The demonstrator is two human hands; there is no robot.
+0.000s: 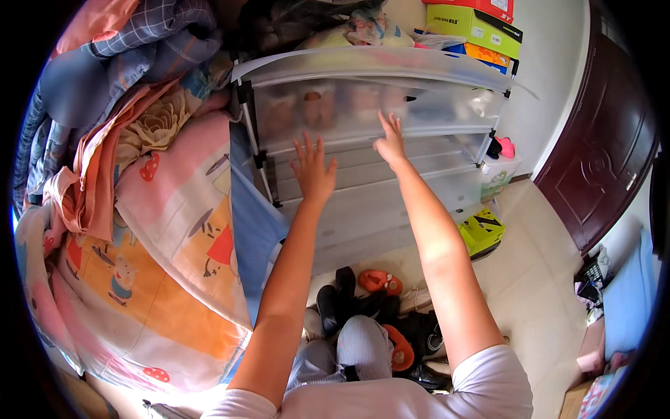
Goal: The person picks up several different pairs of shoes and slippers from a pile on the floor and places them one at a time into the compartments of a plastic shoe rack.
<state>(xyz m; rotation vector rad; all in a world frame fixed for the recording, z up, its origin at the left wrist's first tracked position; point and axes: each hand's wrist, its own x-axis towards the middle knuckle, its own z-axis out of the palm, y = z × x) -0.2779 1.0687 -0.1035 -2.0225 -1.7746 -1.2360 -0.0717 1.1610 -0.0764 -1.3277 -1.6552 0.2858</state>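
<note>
Both my arms reach forward to a shoe rack (259, 133) with metal posts and translucent plastic panels. My left hand (313, 171) has its fingers spread just in front of the rack, below the upper panel (349, 112). My right hand (391, 140) is a little higher and to the right, fingers stretched toward the same panel. Neither hand holds anything. Whether the fingertips touch the plastic, I cannot tell. Blurred pale and brown shapes show behind the upper panel. The lower panel (377, 216) hangs beneath it.
Shoe boxes (474, 31) and bags sit on the rack's top. Black shoes (338, 300) and an orange shoe (380, 281) lie on the floor by my knees. A patterned quilt (174, 230) and clothes are heaped at left. A yellow-green box (481, 232) and dark door (600, 133) are at right.
</note>
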